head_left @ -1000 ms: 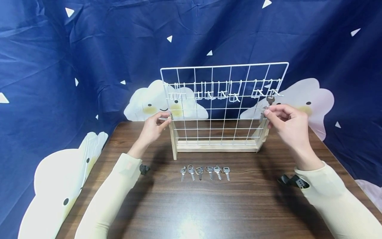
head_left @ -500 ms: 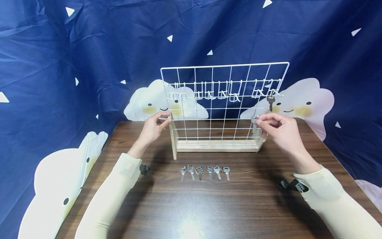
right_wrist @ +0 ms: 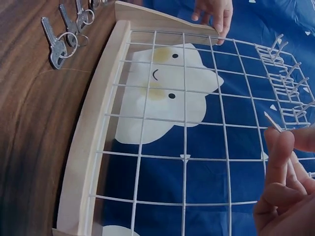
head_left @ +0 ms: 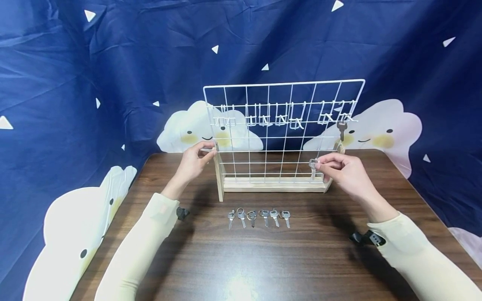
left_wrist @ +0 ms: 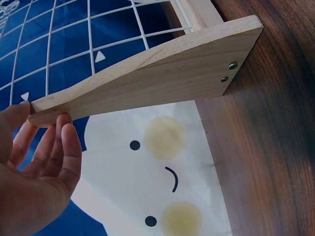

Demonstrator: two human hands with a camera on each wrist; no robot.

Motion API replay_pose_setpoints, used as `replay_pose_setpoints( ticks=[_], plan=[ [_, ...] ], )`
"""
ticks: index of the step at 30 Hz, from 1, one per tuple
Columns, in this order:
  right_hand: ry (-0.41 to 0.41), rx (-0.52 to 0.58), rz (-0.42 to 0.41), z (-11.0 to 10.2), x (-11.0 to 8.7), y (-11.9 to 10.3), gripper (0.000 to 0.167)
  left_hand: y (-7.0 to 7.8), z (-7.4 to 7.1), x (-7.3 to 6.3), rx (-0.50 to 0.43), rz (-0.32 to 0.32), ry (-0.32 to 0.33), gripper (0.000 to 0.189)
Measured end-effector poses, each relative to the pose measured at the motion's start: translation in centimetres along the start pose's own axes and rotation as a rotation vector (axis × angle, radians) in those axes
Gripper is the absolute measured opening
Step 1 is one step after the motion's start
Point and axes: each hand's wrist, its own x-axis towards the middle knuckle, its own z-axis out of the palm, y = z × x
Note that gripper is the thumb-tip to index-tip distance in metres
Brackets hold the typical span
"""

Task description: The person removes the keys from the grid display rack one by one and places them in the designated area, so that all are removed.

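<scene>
A white wire grid rack [head_left: 284, 84] stands upright on a wooden base [head_left: 273, 188]. My left hand [head_left: 192, 162] pinches the top end of the rack's left wooden side panel [left_wrist: 157, 73], thumb on one face and fingers on the other. Between the thumb and fingers of my right hand [head_left: 346, 170] is a silver key [head_left: 313, 164], held in front of the grid's lower right part. In the right wrist view that key shows nearly edge-on. A darker-looking key [head_left: 342, 130] hangs from the rightmost of the white hooks [head_left: 296, 123] along the grid.
Several silver keys with rings [head_left: 265, 216] lie in a row on the brown wooden table [head_left: 241, 255], in front of the base. A dark blue curtain [head_left: 180, 50] with white clouds hangs behind and along the left side.
My right hand has moved down and left, away from the hanging key, carrying its key toward the grid's lower right. My left hand stays at the side panel.
</scene>
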Motion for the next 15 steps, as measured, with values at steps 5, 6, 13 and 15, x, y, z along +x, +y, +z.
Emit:
replay_pose_setpoints(
  ticks=[5,6,13,15],
  plan=[
    [-0.062,0.023,0.025,0.3,0.0,0.6,0.025,0.0,0.0,0.0,-0.002,0.004,0.003,0.031],
    [-0.075,0.026,0.024,0.4,0.0,0.8,0.025,0.0,0.0,0.0,-0.002,0.007,0.003,0.031],
    [-0.139,0.055,0.033,1.1,-0.1,1.7,0.024,0.1,0.0,0.0,-0.001,0.018,0.01,0.031],
    [-0.162,0.057,0.045,1.3,-0.1,2.0,0.025,0.1,0.0,0.0,-0.006,0.017,0.011,0.031]
  ],
)
